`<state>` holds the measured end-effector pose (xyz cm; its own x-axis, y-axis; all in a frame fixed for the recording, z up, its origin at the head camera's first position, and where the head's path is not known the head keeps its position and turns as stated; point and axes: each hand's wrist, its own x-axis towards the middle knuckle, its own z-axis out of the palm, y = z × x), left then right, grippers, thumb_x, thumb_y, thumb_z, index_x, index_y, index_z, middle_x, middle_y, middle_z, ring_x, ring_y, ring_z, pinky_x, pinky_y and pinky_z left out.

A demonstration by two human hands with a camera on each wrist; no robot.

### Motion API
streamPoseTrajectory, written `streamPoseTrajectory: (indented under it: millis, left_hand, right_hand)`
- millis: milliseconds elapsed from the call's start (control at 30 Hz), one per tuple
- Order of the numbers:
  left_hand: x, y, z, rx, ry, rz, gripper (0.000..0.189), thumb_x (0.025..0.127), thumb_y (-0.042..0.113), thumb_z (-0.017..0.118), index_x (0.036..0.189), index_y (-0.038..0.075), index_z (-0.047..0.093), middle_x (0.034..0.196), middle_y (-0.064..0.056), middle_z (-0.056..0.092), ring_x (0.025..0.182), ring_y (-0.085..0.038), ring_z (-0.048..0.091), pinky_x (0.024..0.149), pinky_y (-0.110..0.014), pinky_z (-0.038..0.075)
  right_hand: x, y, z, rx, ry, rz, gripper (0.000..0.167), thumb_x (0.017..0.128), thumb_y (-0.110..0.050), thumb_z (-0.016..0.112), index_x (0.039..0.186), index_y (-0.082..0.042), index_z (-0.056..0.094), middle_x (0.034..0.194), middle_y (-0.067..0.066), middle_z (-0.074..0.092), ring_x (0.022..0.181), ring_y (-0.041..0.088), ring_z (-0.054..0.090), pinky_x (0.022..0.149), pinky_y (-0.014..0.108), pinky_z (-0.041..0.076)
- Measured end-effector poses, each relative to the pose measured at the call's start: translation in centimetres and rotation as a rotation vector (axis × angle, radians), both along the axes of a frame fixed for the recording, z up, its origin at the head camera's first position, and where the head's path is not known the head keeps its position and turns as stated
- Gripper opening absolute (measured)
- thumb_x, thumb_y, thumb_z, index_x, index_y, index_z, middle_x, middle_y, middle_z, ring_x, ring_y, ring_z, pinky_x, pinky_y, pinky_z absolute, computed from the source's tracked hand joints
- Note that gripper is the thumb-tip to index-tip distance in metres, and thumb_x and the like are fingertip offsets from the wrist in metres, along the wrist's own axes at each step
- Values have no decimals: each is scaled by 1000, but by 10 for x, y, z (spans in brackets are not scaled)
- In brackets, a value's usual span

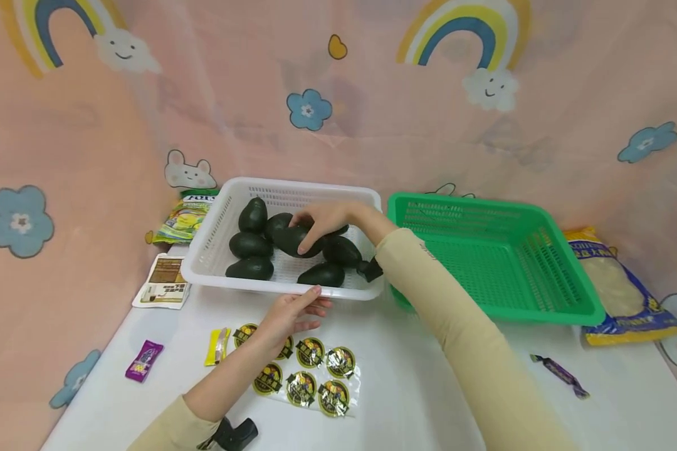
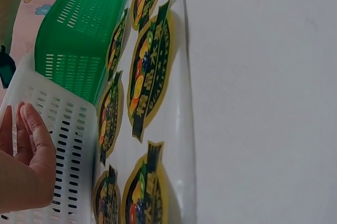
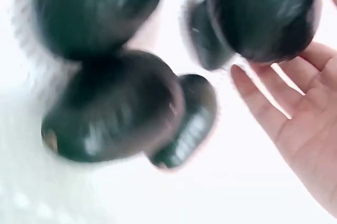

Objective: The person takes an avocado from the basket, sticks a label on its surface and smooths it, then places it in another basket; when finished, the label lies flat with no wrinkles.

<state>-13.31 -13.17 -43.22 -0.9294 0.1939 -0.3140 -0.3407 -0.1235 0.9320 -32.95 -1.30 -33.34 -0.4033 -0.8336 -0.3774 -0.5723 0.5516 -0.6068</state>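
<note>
My right hand (image 1: pixel 326 218) curls thumb and fingers around an avocado (image 1: pixel 289 242) in the white basket (image 1: pixel 242 285), reaching from above, I'd judge because the other avocados (image 1: pixel 251 245) crowd it; my left hand (image 1: pixel 286 317), fingers loosely extended and gripping nothing, has its thumb at the front rim, probably to steady the basket. The green basket (image 1: pixel 541 311) stands just beside on the surface (image 1: pixel 406 376), partly hidden by my right sleeve (image 1: pixel 451 307), while my left forearm (image 1: pixel 234 374) passes over the sticker sheet (image 1: pixel 301 388).

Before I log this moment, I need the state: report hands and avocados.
Right hand gripping an avocado inside the white basket. Left hand at its front rim. Neighbouring avocados crowd close.
</note>
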Motion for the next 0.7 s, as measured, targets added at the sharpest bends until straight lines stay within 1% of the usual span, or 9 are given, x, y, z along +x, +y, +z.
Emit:
streamPoseTrajectory:
  millis: [67,167,233,333,400,500,600,700]
  left_hand:
    - [0,0,1,-6,3,1,45,95,43,61,102,-1,72,99,-8,71,95,-22,64,84,-36,54]
    - [0,1,1,-15,2,8,46,95,43,61,102,-1,73,99,-7,71,93,-20,64,85,-37,54]
    - [1,2,1,-21,3,16,46,95,43,61,102,-1,72,97,-5,72,92,-18,64,86,-38,54]
    - [1,2,1,-26,7,22,46,96,43,60,103,-1,72,98,-5,72,93,-19,64,86,-38,54]
    - [1,2,2,-29,12,22,46,96,43,59,103,0,71,99,-6,72,94,-20,64,87,-39,53]
    - [1,3,2,-32,17,18,45,97,43,58,104,1,71,101,-6,71,93,-18,64,88,-40,53]
    - [2,4,2,-31,16,16,45,97,44,58,104,1,70,100,-5,71,92,-17,64,89,-40,52]
    - [2,5,2,-30,14,11,46,97,44,57,105,0,70,100,-4,71,93,-17,63,88,-38,53]
  right_hand:
    - [5,16,15,-67,1,-18,64,80,-42,78,133,-16,53,129,-2,55,117,13,50,101,32,40]
    - [18,45,34,-167,-8,-81,63,80,-40,78,132,-17,52,125,-3,56,113,13,52,99,33,42]
    - [28,67,42,-238,-54,-131,63,81,-36,77,135,-16,49,125,1,57,112,16,52,97,36,43]
    - [46,102,47,-345,-135,-197,68,83,-28,75,141,-14,42,131,5,53,117,22,51,95,41,46]
    - [60,125,45,-402,-175,-221,70,83,-23,74,144,-15,39,135,6,50,121,25,50,93,43,48]
    - [86,157,36,-470,-225,-243,70,84,-16,73,145,-12,39,140,10,46,122,30,51,89,45,51]
    - [117,184,21,-502,-276,-278,65,83,-11,75,141,-9,45,136,13,48,115,34,55,84,46,54]
    - [149,206,1,-518,-273,-324,60,80,-9,79,133,-7,51,130,14,52,111,36,55,83,44,55]
